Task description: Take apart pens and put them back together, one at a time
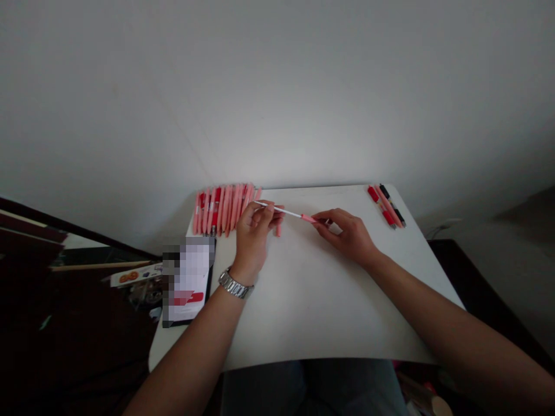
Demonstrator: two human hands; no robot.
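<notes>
My left hand (255,225) is closed, with thumb and fingers pinching a thin white pen refill (288,212). The refill slants down to the right, and its right end meets a pink pen barrel piece (308,219). That piece is pinched in the fingertips of my right hand (347,232). Another short pink pen part (278,227) shows just beside my left fingers; whether it is held or lies on the table I cannot tell. A row of pink and red pens (223,209) lies behind and left of my left hand.
The white table (329,312) stands against a pale wall (303,104). At its back right lie several pens (387,206), red, pink and black. A phone or tablet (195,277), partly blurred out, rests at the left edge. Below left is a dark area with assorted items.
</notes>
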